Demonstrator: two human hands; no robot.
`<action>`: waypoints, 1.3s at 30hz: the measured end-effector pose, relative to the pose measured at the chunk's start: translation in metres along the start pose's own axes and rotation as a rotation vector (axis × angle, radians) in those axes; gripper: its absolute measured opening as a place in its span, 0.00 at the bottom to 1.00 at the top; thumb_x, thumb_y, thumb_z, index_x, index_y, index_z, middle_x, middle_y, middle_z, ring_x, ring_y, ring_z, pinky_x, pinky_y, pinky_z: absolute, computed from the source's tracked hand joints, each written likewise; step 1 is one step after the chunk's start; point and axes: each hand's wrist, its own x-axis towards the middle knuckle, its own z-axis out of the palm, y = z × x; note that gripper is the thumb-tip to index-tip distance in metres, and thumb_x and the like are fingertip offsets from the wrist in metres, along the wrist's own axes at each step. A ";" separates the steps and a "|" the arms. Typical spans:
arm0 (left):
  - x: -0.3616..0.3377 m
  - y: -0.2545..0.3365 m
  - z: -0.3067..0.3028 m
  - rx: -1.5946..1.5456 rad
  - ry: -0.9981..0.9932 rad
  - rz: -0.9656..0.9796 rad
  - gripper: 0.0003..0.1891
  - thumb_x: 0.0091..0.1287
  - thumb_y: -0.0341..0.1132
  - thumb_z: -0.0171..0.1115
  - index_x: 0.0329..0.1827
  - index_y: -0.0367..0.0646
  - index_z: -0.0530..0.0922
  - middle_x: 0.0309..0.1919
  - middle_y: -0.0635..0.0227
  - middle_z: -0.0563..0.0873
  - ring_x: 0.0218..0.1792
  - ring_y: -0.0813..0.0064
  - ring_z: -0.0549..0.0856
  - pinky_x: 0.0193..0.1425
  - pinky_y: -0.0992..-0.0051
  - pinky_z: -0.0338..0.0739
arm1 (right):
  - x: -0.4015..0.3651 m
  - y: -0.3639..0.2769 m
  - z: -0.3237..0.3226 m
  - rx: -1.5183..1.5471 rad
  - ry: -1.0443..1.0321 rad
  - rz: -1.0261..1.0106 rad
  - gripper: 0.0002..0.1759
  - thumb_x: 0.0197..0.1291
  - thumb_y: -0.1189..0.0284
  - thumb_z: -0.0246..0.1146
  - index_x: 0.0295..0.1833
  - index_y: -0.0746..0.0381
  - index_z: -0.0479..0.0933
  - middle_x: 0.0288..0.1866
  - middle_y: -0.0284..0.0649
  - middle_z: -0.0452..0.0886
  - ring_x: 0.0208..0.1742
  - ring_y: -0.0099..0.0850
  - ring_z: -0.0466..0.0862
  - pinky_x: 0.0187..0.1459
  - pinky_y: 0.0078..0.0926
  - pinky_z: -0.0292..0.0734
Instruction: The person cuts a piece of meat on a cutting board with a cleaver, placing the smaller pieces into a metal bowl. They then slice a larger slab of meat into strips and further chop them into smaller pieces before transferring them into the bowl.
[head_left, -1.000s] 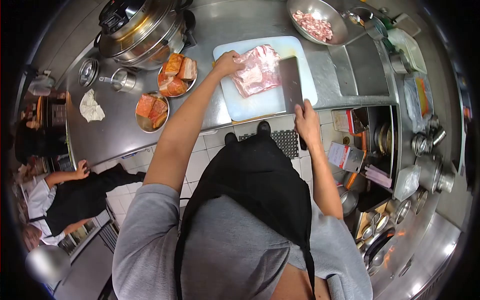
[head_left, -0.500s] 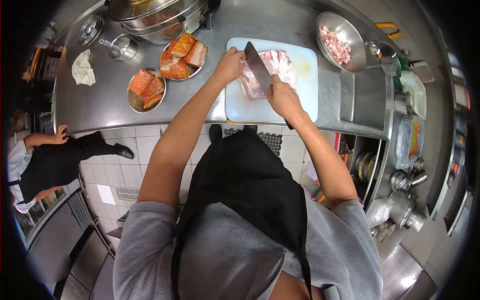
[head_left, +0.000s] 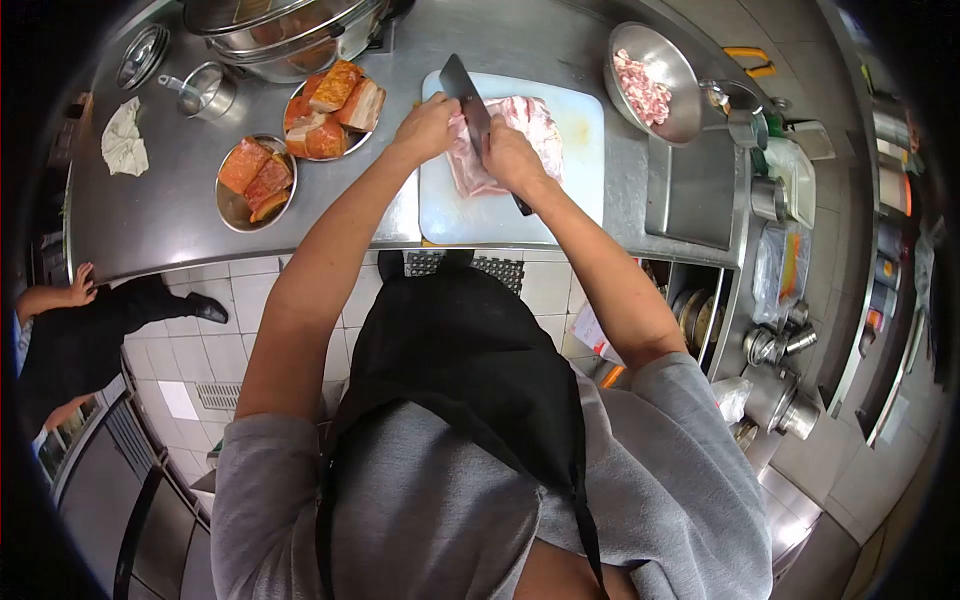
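Observation:
A slab of raw pork (head_left: 520,125) lies on a white cutting board (head_left: 580,170) on the steel counter. My left hand (head_left: 425,128) presses on the slab's left end. My right hand (head_left: 512,158) grips the handle of a cleaver (head_left: 466,100), whose dark blade stands across the meat just right of my left fingers. Part of the slab is hidden under both hands.
A steel bowl of cut raw meat (head_left: 645,85) sits right of the board. Two bowls of orange roasted pork (head_left: 335,105) (head_left: 255,180) and a large lidded pot (head_left: 280,30) stand to the left. Another person (head_left: 70,330) stands at far left. Shelves of pots (head_left: 780,340) are on the right.
My right hand has brought the cleaver from the board's right edge onto the meat, close beside my left hand. The view has shifted slightly.

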 end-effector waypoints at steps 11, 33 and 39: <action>0.004 0.008 0.001 -0.067 -0.103 0.012 0.11 0.64 0.30 0.66 0.49 0.40 0.81 0.51 0.53 0.82 0.56 0.46 0.83 0.60 0.54 0.79 | 0.033 -0.009 0.019 0.110 0.060 0.105 0.19 0.66 0.68 0.62 0.57 0.69 0.72 0.46 0.63 0.87 0.51 0.62 0.87 0.52 0.57 0.82; -0.016 0.004 0.014 -0.130 0.010 -0.016 0.21 0.65 0.31 0.68 0.61 0.41 0.79 0.55 0.53 0.80 0.55 0.46 0.83 0.61 0.57 0.80 | -0.035 0.007 0.014 0.060 -0.036 0.091 0.18 0.70 0.69 0.57 0.54 0.74 0.72 0.43 0.71 0.85 0.47 0.65 0.87 0.50 0.58 0.81; -0.015 -0.005 0.015 -0.114 0.026 0.036 0.19 0.64 0.29 0.68 0.59 0.42 0.80 0.54 0.53 0.81 0.56 0.47 0.83 0.62 0.57 0.79 | 0.013 -0.001 0.024 0.080 0.023 0.048 0.17 0.69 0.72 0.57 0.56 0.75 0.71 0.42 0.72 0.84 0.48 0.65 0.87 0.51 0.61 0.80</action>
